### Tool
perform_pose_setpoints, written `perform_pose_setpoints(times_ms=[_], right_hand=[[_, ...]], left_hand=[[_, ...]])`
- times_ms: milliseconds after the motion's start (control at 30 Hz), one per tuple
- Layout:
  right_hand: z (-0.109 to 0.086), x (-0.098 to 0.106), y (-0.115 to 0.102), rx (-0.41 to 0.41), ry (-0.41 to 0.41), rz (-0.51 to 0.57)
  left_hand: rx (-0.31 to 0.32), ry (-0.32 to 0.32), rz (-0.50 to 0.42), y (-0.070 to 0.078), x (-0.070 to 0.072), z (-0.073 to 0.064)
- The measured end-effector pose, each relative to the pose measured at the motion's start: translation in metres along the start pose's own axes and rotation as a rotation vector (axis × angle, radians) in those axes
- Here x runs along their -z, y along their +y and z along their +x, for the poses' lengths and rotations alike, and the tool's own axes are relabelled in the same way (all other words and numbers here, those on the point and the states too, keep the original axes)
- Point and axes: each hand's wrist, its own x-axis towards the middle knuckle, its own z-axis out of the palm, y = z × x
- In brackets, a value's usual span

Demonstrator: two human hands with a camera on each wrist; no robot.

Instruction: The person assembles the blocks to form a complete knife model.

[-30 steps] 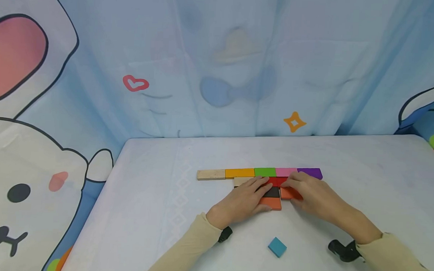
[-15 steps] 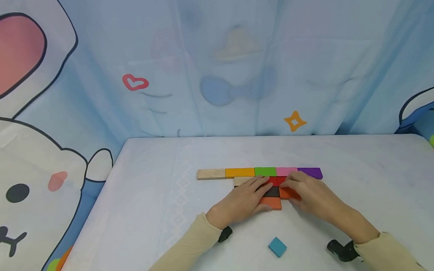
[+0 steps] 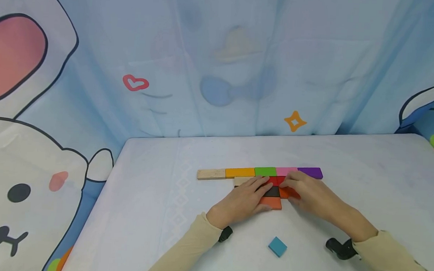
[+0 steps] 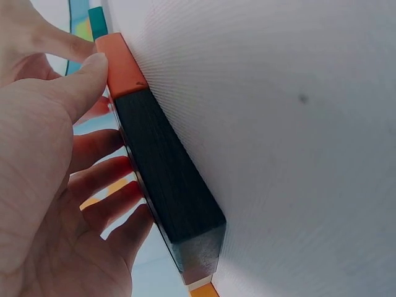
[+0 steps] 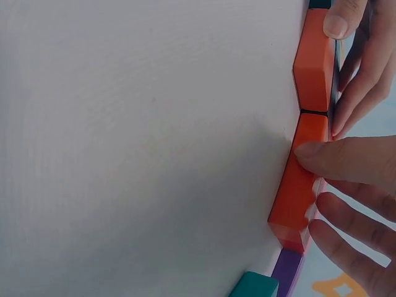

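Note:
My left hand (image 3: 237, 202) lies over the rows of wooden blocks, fingers stretched across their tops. Its thumb touches the near edge of an orange block (image 3: 271, 203); a black block (image 4: 167, 167) continues that row to the left, hidden under the hand in the head view. With thumb and fingers, my right hand (image 3: 313, 194) holds a red-orange block (image 5: 294, 179) flat against the ends of the rows. It sits right beside a dark block (image 3: 271, 192) and below the red blocks (image 3: 281, 181). Fingers cover parts of the middle rows.
The back row runs natural wood (image 3: 211, 174), yellow (image 3: 239, 173), green (image 3: 265, 172), pink (image 3: 286, 172) and purple blocks (image 3: 310, 172). A blue block (image 3: 277, 247) lies near the front. A teal block (image 5: 257, 284) shows in the right wrist view beside the purple one.
My right hand has slid the red-orange block slightly left, closer to the dark block. The left hand has stayed in place.

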Motion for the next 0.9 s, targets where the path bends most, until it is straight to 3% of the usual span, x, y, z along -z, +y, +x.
perform_pose_setpoints(times_ms=[267,500,900], right_hand=[[-0.008,0.011,0.003,-0.09,-0.017,0.022],[-0.024,0.02,0.019,-0.131,-0.028,0.031],[-0.053,0.013,0.048,-0.251,-0.104,0.038]], left_hand=[[-0.005,0.007,0.001,0.001,0.0,0.0],[0.006,-0.012,-0.005,0.001,0.002,0.0],[0.001,-0.012,0.02,0.002,0.0,0.001]])
